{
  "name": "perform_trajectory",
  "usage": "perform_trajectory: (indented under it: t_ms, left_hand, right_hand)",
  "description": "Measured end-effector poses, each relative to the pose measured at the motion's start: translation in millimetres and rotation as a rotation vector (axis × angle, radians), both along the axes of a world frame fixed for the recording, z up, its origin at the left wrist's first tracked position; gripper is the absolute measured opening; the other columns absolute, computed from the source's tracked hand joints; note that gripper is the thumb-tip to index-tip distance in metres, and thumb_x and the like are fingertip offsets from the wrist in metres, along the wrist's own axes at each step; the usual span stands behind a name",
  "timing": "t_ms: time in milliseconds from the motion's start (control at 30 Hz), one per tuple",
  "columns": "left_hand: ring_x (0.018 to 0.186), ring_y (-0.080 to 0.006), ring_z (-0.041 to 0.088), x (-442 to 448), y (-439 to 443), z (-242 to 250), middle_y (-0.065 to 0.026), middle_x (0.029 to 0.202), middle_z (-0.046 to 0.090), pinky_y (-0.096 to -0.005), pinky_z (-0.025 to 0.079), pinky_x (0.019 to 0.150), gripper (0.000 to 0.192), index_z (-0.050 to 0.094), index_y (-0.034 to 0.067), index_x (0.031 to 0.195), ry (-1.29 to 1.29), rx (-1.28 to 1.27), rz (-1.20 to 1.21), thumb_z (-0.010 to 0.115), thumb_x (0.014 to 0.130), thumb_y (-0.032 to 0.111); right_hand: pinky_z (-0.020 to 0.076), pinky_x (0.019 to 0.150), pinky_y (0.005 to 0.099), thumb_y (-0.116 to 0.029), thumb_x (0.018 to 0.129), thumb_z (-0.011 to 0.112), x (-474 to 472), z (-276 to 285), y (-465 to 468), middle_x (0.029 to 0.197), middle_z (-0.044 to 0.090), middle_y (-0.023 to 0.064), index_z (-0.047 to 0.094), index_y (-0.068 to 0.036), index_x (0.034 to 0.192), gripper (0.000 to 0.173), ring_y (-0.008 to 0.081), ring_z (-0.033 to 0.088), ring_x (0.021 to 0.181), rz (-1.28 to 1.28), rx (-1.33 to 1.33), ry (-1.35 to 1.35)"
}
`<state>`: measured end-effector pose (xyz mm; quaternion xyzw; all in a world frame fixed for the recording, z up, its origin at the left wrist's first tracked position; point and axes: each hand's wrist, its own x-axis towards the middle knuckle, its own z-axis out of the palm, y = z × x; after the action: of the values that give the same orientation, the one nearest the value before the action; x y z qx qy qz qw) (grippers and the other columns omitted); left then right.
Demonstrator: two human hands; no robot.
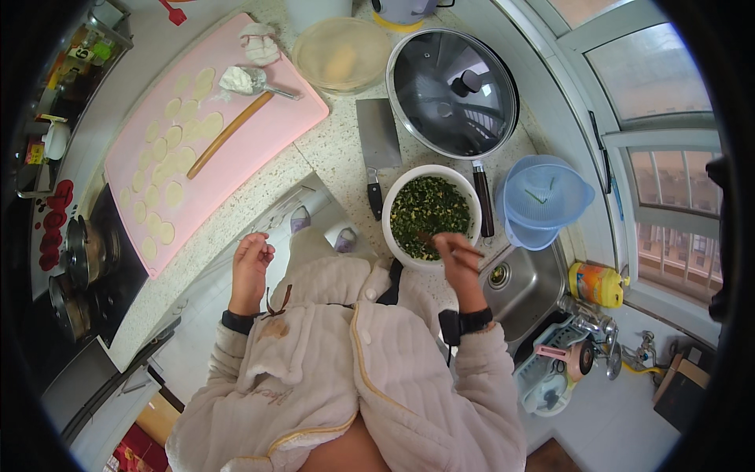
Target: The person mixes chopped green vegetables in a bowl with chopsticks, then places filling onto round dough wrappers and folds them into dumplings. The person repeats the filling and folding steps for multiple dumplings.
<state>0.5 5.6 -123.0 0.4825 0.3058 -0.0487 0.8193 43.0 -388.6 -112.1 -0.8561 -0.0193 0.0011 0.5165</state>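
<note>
My right hand [461,259] is at the front right rim of a white bowl [389,236] filled with a chopped green and yellow mixture [429,206]. Its fingers are closed on thin brown sticks, which look like chopsticks [469,251]; their far ends reach into the mixture. My left hand [253,256] is raised in front of the counter edge, fingers curled; whether it holds something small cannot be told. On a pink mat [265,127] at the upper left lie several round dough wrappers [174,193], a wooden rolling pin [230,134] and a metal scoop [252,81] with white flour.
A cleaver [379,133] lies left of a lidded pan [454,94]. Beyond stands a covered round container [342,56]. Blue strainer baskets [542,194] stand by the steel sink [534,277], with a dish rack [545,360] nearer. Left is a black stove [109,295].
</note>
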Motion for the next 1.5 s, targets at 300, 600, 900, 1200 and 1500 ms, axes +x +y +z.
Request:
perform_trajectory:
  t_ms: [300, 600, 900, 1200, 1500]
  left_hand:
    - [0.077, -0.0091, 0.052, -4, 2, 0, 0.0030, 0.079, 0.052, -0.0238, 0.042, 0.075, 0.012, 0.059, 0.007, 0.097, 0.003, -0.005, 0.010, 0.055, 0.094, 0.019]
    - [0.076, -0.0092, 0.052, -4, 2, -6, 0.0021, 0.084, 0.054, -0.0243, 0.042, 0.076, 0.010, 0.059, 0.008, 0.096, 0.020, -0.004, 0.001, 0.054, 0.094, 0.017]
    - [0.077, -0.0089, 0.052, -4, 4, -5, 0.0025, 0.085, 0.054, -0.0240, 0.042, 0.076, 0.011, 0.059, 0.008, 0.096, 0.030, 0.012, -0.005, 0.055, 0.094, 0.018]
    - [0.077, -0.0083, 0.052, 0, -2, -3, 0.0035, 0.079, 0.052, -0.0230, 0.042, 0.075, 0.011, 0.058, 0.008, 0.096, 0.039, 0.006, -0.014, 0.055, 0.094, 0.018]
    - [0.077, -0.0083, 0.051, -1, -3, 0, 0.0038, 0.079, 0.051, -0.0228, 0.042, 0.075, 0.011, 0.059, 0.008, 0.096, 0.043, 0.028, -0.009, 0.054, 0.095, 0.018]
  right_hand:
    - [0.0486, 0.066, 0.0342, -0.021, 0.093, 0.059, 41, -1, 9, 0.084, 0.065, 0.0117, 0.065, -0.001, 0.093, 0.020, 0.0245, 0.062, 0.075, -0.125, -0.062, -0.099]
    - [0.0482, 0.067, 0.0304, -0.015, 0.092, 0.060, 28, 7, 0, 0.084, 0.065, 0.0123, 0.065, 0.000, 0.093, 0.016, 0.0227, 0.062, 0.073, -0.101, -0.053, -0.091]
    - [0.0480, 0.068, 0.0314, -0.013, 0.091, 0.060, 14, 7, -7, 0.081, 0.064, 0.0120, 0.066, -0.002, 0.094, 0.013, 0.0234, 0.062, 0.072, -0.036, -0.026, -0.062]
    - [0.0466, 0.063, 0.0276, -0.012, 0.090, 0.061, 7, 11, 0, 0.079, 0.064, 0.0102, 0.067, -0.001, 0.090, 0.012, 0.0177, 0.061, 0.068, 0.047, -0.015, -0.011]
    - [0.0461, 0.060, 0.0280, -0.013, 0.091, 0.060, -3, 10, 10, 0.076, 0.062, 0.0095, 0.067, 0.001, 0.092, 0.015, 0.0165, 0.058, 0.063, -0.088, -0.027, 0.016]
